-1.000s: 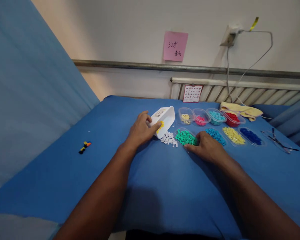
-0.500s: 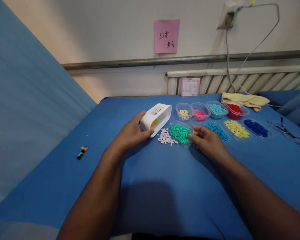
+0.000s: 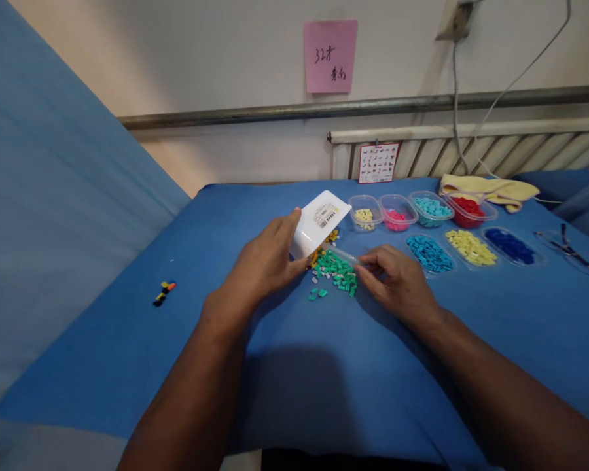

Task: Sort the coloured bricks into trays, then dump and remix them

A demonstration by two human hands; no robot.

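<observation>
My left hand [image 3: 269, 261] grips a white plastic container [image 3: 319, 222], tipped over with its labelled underside up. Orange-yellow pieces [image 3: 317, 257] spill out below its rim. In my right hand [image 3: 395, 278], a clear plastic lid or shallow tray [image 3: 344, 254] is pinched by its edge and stands tilted on its side. Small green building bricks [image 3: 341, 271] lie in a heap under both vessels, mixed with a few white bricks [image 3: 315, 280]. Most of the white ones are covered.
Clear tubs hold cream, pink [image 3: 397, 219], turquoise [image 3: 430, 208] and red pieces [image 3: 468, 212]. Before them lie trays of blue [image 3: 429, 254], yellow [image 3: 471, 247] and navy bricks [image 3: 510, 246]. Glasses [image 3: 576, 252] and a yellow cloth [image 3: 491, 191] sit right; a small black-orange assembly [image 3: 164, 293] lies left.
My right hand lifted the clear tray of green bricks and tipped it leftward onto the white pile. My left hand turned the white container further over, and orange-yellow pieces came out.
</observation>
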